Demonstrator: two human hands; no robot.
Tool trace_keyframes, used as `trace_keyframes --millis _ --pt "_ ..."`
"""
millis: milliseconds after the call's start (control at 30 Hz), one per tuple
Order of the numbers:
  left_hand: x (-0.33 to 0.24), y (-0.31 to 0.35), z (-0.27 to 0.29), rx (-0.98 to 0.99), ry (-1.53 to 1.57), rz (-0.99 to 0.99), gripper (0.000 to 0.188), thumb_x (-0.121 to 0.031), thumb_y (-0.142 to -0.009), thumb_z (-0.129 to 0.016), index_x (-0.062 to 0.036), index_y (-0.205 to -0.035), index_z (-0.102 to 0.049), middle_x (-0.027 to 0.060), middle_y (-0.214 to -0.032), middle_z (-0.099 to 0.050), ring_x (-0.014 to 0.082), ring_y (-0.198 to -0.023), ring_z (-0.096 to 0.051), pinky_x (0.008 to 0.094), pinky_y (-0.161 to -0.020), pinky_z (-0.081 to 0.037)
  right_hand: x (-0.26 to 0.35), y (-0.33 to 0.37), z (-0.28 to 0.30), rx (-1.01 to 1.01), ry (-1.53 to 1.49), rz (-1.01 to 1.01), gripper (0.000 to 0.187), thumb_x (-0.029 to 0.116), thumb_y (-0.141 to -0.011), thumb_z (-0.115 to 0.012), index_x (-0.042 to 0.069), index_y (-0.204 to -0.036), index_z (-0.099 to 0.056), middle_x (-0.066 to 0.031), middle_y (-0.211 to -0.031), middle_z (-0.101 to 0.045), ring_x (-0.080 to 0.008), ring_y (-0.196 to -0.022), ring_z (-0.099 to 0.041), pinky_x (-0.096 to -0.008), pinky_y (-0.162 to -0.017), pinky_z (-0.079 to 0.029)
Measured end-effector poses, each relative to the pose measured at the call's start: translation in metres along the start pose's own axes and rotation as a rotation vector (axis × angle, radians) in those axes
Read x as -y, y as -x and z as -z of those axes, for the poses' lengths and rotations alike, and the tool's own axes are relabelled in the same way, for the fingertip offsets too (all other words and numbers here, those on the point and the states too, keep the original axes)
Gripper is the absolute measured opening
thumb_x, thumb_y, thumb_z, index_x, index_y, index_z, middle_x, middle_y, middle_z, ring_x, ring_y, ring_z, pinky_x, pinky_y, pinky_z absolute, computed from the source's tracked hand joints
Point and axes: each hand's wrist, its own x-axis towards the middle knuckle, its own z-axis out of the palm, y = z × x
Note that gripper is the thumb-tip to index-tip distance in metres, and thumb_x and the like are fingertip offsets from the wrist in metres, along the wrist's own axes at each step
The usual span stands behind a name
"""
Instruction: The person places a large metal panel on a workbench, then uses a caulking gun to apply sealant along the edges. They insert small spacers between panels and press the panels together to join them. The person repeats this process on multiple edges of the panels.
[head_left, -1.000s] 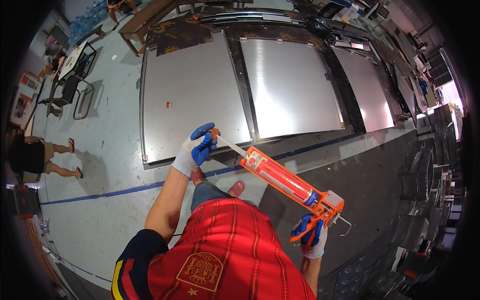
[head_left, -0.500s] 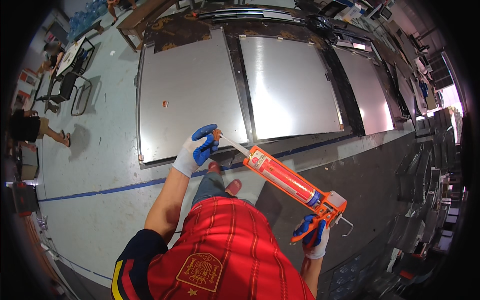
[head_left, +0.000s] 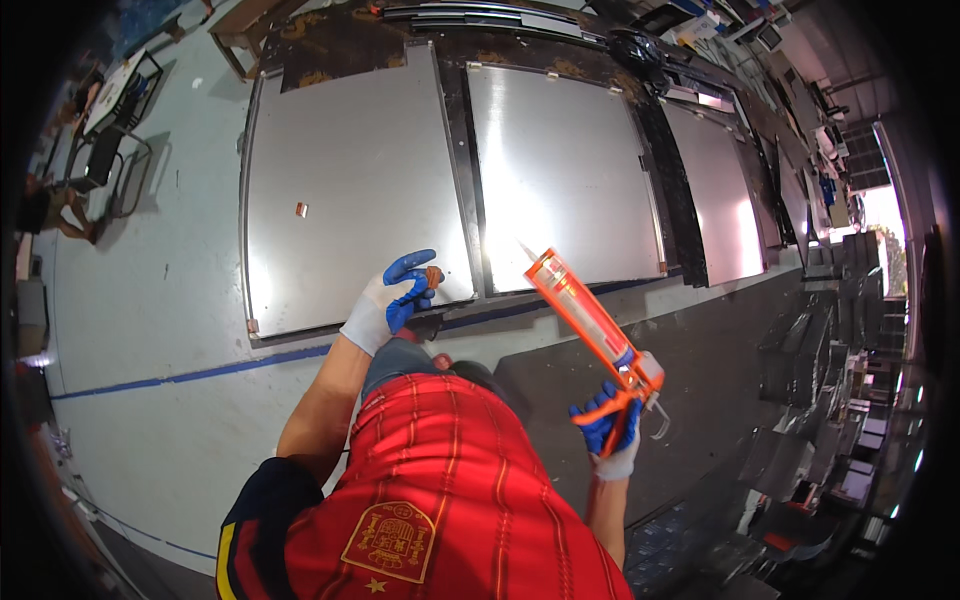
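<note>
My right hand, in a white glove with blue coating, is closed around the handle of an orange caulking gun. A red-and-white sealant cartridge lies in its frame, and the pale nozzle points up and left over the middle metal panel. In my left hand, gloved the same way, a small brown corner-like piece is pinched. That hand is above the near right corner of the left metal panel. The nozzle is apart from the piece. A similar small brown piece lies on the left panel.
Another metal panel lies to the right. Long metal strips rest at the far edge. A dark mat covers the floor on my right. A chair and a seated person are at the far left.
The caulking gun has swung away from the brown piece, its nozzle moving up and right. My left hand keeps the piece. The panels have shifted leftward in view.
</note>
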Motion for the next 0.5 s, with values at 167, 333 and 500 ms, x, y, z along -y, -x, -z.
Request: trace_keyframes --millis 167,333,500 --pt "0.047 -0.014 0.027 -0.152 0.097 0.064 0.044 -0.015 -0.103 -0.07 -0.0008 -0.144 -0.061 0.0141 -0.13 -0.07 0.023 -0.11 -0.069 0.0354 -0.097 -0.056 -0.033 -0.135 0.044 0.432 -0.324 -0.043 0.049 0.039 -0.109 -0.063 0.003 -0.143 -0.058 -0.0136 -0.124 -0.073 -0.0323 -0.118 -0.07 -0.0567 -0.113 -0.052" --pt "0.092 -0.034 0.036 -0.331 0.092 -0.002 0.035 -0.008 -0.102 -0.068 0.0008 -0.136 -0.066 0.0137 -0.125 -0.073 0.0236 -0.11 -0.072 0.0357 -0.094 -0.059 -0.037 -0.279 0.054 0.272 -0.15 -0.085 0.053 0.04 -0.106 -0.067 0.005 -0.145 -0.058 -0.0133 -0.144 -0.067 -0.0326 -0.135 -0.062 -0.053 -0.118 -0.048" --pt "0.119 -0.068 0.017 -0.582 -0.262 0.008 0.025 -0.003 -0.096 -0.068 0.002 -0.12 -0.073 0.0114 -0.106 -0.078 0.021 -0.093 -0.077 0.0352 -0.087 -0.061 -0.026 -0.388 0.034 0.207 -0.142 -0.269 0.059 0.042 -0.108 -0.065 0.004 -0.152 -0.055 -0.0124 -0.152 -0.063 -0.0325 -0.142 -0.058 -0.052 -0.118 -0.049"
